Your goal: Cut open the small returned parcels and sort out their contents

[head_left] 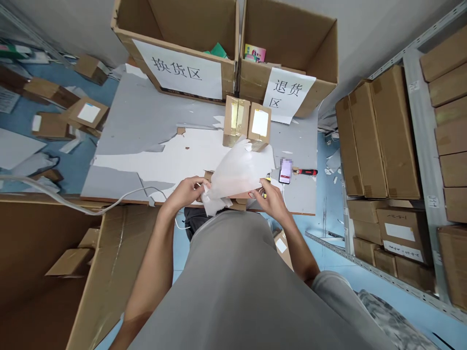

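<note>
The worktop [146, 112] stretches across the middle, its grey covering torn back to white in a broad patch. At right, a metal shelf [425, 146] holds stacked brown cartons [392, 131]. At lower left, a big carton [120, 253] stands open with some loose cardboard [71, 262] inside. Two open cartons sit side by side at the back of the worktop: the left carton [189, 24], with a white sign [182, 68], shows something green [219, 50] inside; the right carton [295, 34], also signed, shows a colourful pack [255, 53]. In front of them stand two taped small boxes [235, 121].

The translucent bag [237, 170] lies at the front edge between both hands; something pinkish shows at its lower part, whether inside or beneath I cannot tell. The left hand [190, 192] is curled closed, pinching the bag's crumpled end. The right hand [270, 197] is half curled, fingertips at the bag's right edge; its grip is unclear. Further right lie a black-and-red handle [308, 172] and a lit phone [285, 171].
</note>
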Demonstrator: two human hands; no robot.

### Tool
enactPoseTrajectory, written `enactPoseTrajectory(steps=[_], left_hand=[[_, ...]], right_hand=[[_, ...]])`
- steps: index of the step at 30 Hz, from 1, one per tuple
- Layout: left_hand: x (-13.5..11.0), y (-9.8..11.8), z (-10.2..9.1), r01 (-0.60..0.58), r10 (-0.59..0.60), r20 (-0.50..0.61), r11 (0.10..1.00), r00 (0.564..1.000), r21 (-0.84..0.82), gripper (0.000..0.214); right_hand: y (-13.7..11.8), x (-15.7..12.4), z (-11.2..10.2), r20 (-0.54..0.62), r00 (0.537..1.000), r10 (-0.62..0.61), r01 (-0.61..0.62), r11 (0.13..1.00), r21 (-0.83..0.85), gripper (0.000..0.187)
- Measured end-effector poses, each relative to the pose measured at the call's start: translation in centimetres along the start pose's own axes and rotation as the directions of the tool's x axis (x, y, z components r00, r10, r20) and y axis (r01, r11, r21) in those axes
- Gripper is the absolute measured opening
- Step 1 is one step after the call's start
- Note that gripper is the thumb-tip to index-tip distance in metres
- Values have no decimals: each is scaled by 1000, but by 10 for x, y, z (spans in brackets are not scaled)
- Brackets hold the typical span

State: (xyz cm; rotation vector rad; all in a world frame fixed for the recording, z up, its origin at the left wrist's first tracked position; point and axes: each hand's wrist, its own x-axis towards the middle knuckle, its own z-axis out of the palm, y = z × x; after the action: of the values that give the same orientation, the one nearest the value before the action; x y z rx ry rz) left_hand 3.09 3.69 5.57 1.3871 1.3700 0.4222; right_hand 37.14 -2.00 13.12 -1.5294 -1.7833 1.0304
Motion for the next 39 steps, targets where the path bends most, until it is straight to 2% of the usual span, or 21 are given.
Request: enactPoseTrajectory(steps=[2, 3, 5, 6, 8, 9, 10, 11, 12, 14, 15, 17, 20, 24, 26, 28, 31, 36, 39], left_hand=[[2, -7, 2, 27, -29, 11, 990, 1000, 135, 29], [2, -10, 3, 30, -33, 10, 976, 999, 216, 27], [2, -15, 4, 19, -26, 15, 938, 1000, 345, 26], [2, -17, 4, 6, -17, 27, 925, 1000, 379, 27], [2, -18, 5, -30, 7, 59, 916, 998, 401, 30], [3, -18, 5, -48, 21, 72, 915, 997, 400, 31], [4, -18, 5, -63, 33, 82, 917, 996, 393, 31], [5, -17, 4, -75, 45, 87, 920, 995, 384, 32], [6, -17, 4, -85, 56, 88, 925, 995, 371, 32], [8, -17, 2, -90, 71, 69, 940, 995, 328, 31], [8, -18, 2, -82, 69, 56, 953, 996, 291, 30], [9, -20, 2, -44, 41, 19, 982, 999, 184, 29], [13, -24, 10, 28, -28, -50, 1000, 998, 4, 29], [22, -21, 28, 74, -106, -181, 982, 978, -173, 39], [23, -17, 34, 61, -113, -192, 964, 975, -258, 50], [21, -15, 37, 50, -99, -156, 956, 983, -290, 57], [11, -12, 32, 50, -71, -151, 988, 986, -143, 54], [5, -12, 19, 52, 17, -339, 980, 941, 193, 70], [12, -17, 16, 107, -14, -320, 955, 947, 275, 76]], right_hand=[[-3, -5, -15, -11, 1000, -13, 13, 1000, -12, 23], [-3, -5, -25, -56, 998, -14, 13, 1000, -17, 24], [-3, -4, -43, -230, 973, -16, 7, 999, -41, 27], [-2, -2, -50, -344, 938, -27, 7, 998, -59, 29], [-2, 4, -54, -545, 836, -62, 14, 996, -91, 35], [-2, 7, -52, -597, 798, -80, 27, 995, -98, 37], [-3, 10, -47, -610, 786, -97, 47, 994, -97, 38], [-4, 11, -41, -586, 802, -113, 72, 993, -93, 37], [-6, 12, -34, -527, 840, -132, 99, 991, -90, 34], [-9, 9, -20, -334, 926, -178, 150, 983, -107, 27], [-10, 6, -13, -227, 954, -196, 170, 977, -131, 24], [-10, -2, -1, -47, 974, -222, 209, 958, -199, 22], [-8, -11, 20, 126, 960, -251, 279, 908, -314, 26], [-7, -9, 48, 305, 912, -276, 395, 792, -466, 33], [-6, 0, 57, 358, 900, -249, 415, 742, -527, 33], [-5, 10, 62, 391, 897, -208, 413, 711, -569, 34], [-3, 26, 68, 455, 875, -164, 437, 671, -599, 35], [4, 48, 87, 532, 840, -112, 478, 617, -625, 30], [9, 59, 100, 563, 825, -54, 473, 611, -634, 26]])
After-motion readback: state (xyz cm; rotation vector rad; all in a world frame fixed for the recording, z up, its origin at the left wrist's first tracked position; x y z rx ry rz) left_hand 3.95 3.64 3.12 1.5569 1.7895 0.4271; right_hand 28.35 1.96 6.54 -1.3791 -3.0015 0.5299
